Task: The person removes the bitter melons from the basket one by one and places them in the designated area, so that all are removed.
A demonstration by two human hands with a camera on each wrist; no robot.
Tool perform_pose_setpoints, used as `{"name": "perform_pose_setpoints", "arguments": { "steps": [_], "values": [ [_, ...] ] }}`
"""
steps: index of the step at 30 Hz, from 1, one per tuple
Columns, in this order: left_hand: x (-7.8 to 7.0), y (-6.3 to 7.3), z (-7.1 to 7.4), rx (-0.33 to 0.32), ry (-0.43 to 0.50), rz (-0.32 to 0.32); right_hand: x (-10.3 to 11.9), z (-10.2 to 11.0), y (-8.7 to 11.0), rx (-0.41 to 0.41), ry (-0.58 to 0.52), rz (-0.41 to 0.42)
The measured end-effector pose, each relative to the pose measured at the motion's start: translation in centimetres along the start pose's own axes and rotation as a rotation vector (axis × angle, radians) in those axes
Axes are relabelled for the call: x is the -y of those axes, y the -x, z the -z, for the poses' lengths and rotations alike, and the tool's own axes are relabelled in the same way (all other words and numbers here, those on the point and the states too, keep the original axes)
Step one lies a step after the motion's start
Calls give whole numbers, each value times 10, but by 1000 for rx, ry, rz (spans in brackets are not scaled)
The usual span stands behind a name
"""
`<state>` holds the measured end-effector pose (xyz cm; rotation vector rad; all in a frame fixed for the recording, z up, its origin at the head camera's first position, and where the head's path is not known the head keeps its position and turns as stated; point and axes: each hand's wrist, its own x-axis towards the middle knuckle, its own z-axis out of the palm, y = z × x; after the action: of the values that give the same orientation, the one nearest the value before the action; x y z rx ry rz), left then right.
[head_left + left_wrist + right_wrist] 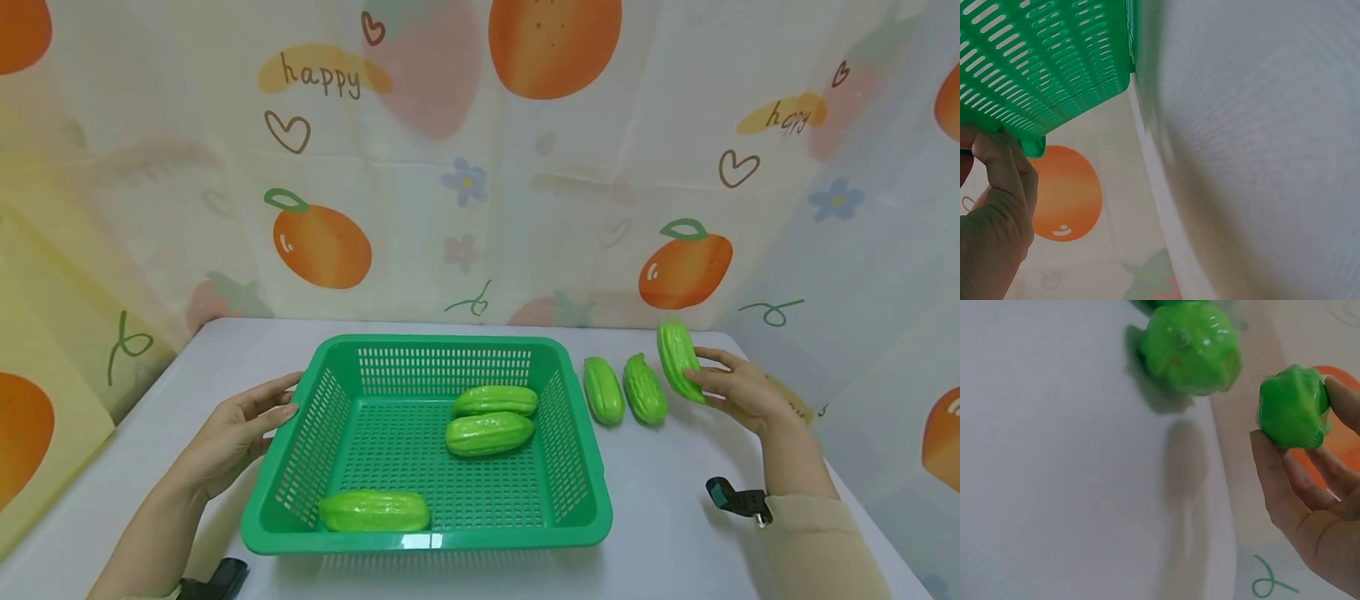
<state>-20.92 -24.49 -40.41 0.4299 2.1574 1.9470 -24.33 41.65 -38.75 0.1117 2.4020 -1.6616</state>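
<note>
Reads "happy" [321, 77] on far cloth [405, 179]. Pinches glossy, ribbed gourd [678, 360] in part-closed right hand [738, 390]; grips slotted plastic basket [517, 539] by rim [270, 475] in curled left hand [234, 433].

On the right of the green basket [442, 341], the right hand [738, 392] is bare, and a plain beige sleeve [821, 546] covers the forearm, ending in a straight-edged cuff. A black wrist device [738, 500] juts from that cuff, bent in shape, with a teal patch on its rounded end and a small silvery metal stub [762, 520] beneath. Left of the basket, the left hand [236, 433] is bare too; another black device [216, 579], blocky and partly cut off, sits at its wrist near the basket's front corner.
</note>
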Motion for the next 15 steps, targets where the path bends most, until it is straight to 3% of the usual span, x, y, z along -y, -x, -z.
{"name": "perform_pose_setpoints", "arguments": {
  "steps": [15],
  "values": [
    [-1,0,0,-2,-2,-4,-26,3,-6,-15,21,-64]
  ]
}}
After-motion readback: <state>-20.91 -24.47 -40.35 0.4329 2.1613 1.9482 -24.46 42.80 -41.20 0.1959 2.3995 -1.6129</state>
